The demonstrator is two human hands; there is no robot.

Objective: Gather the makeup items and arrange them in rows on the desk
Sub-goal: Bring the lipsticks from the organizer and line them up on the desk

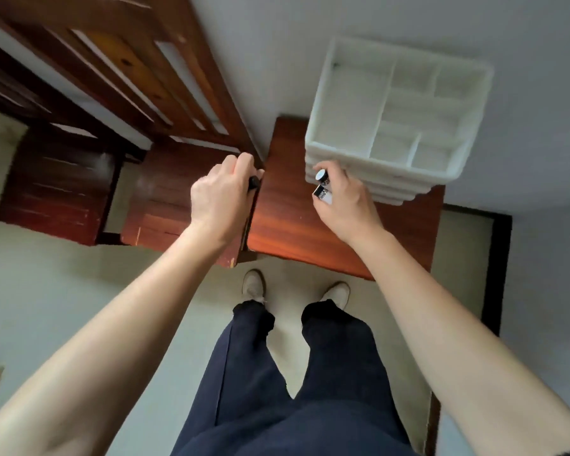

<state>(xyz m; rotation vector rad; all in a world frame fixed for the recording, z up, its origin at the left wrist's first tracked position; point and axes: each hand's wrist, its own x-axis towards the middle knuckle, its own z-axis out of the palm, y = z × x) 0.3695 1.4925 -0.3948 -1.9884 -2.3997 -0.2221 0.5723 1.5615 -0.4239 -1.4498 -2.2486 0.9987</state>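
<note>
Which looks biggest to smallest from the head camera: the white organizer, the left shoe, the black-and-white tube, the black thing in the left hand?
1. white divided organizer
2. left shoe
3. black-and-white tube in the right hand
4. black item in the left hand; mostly hidden, so its rank is unsure.
</note>
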